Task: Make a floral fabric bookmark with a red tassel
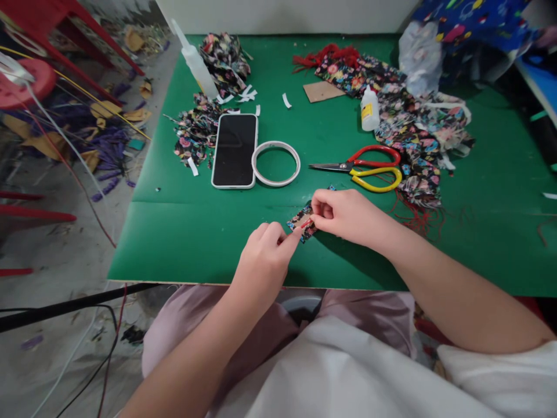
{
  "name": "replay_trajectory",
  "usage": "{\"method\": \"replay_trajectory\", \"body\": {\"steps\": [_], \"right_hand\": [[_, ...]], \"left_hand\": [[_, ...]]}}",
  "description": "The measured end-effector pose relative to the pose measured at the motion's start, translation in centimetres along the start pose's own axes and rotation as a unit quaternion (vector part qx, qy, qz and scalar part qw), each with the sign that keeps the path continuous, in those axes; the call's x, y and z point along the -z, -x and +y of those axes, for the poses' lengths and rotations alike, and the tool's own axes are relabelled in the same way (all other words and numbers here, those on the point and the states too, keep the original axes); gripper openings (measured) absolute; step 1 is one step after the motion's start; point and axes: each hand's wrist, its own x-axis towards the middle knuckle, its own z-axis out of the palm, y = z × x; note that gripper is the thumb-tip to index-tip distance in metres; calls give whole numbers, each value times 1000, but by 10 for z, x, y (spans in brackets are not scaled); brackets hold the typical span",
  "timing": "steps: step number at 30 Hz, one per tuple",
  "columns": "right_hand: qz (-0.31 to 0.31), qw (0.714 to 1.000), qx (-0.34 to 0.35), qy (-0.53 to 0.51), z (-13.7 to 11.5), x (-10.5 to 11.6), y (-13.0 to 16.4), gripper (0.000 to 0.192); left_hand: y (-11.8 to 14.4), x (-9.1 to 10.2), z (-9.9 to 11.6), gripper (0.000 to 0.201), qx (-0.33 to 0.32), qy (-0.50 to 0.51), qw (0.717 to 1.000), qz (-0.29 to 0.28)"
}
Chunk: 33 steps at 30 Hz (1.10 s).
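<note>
A small piece of dark floral fabric lies on the green table near its front edge, with a thin red cord across it. My left hand pinches the cord at the piece's near corner. My right hand pinches the piece's right side, fingers curled over it. Both hands hide most of the piece.
Red and yellow scissors lie just behind my right hand. A phone and a white ring of tape sit further left. Two glue bottles, floral fabric scraps, red cord and a cardboard bit fill the back.
</note>
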Motion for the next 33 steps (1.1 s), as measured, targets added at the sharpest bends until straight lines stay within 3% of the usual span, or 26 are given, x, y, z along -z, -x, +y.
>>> {"method": "replay_trajectory", "body": {"steps": [8,11,15,19,23,29,33], "right_hand": [[-73,989,-55,-118,10,5,1,5],[-69,987,-48,-138,15,6,1,7],[2,997,72,-25,13,7,5,18],[9,974,204,99,8,0,12,26],[1,964,218,155,6,-1,13,29],[-34,967,204,146,11,13,11,31],[-5,968,209,142,14,13,12,32]], "left_hand": [[0,-1,1,28,0,5,1000,-3],[0,0,1,28,-2,5,1000,3],[-1,2,1,28,-1,1,1000,-4],[-1,4,1,27,-3,-2,1000,-11],[-1,4,1,27,-3,-3,1000,-9],[0,3,0,28,-2,-3,1000,-9],[0,3,1,28,-3,1,1000,-7]]}}
